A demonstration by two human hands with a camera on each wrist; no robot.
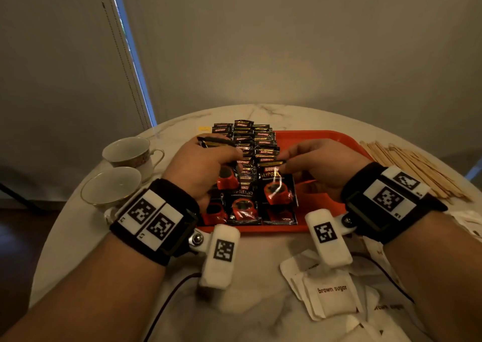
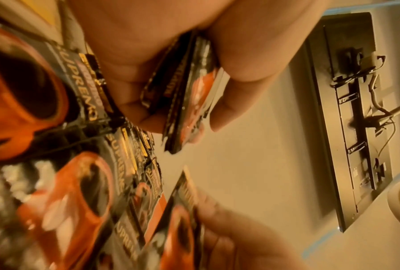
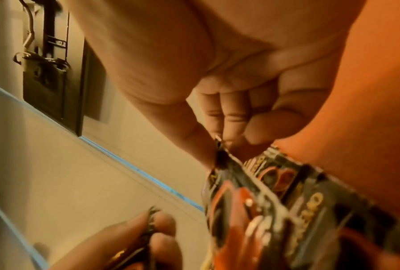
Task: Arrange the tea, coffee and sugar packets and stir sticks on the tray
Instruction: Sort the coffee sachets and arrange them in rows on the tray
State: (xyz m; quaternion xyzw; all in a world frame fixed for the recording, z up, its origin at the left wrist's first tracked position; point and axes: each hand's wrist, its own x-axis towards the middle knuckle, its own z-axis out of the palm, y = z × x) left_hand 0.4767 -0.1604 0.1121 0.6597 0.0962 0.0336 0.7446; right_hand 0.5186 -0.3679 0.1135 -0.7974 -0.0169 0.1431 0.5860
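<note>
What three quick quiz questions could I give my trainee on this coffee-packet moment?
1. True or false: the brown sugar packets already lie on the red tray.
2. Which hand holds a small stack of Kopiko coffee packets: A left hand, B right hand?
3. Fill in: the wooden stir sticks lie on the table, to the ____ of the tray.

Key: 1 false, they lie on the marble table; 2 A; 3 right.
</note>
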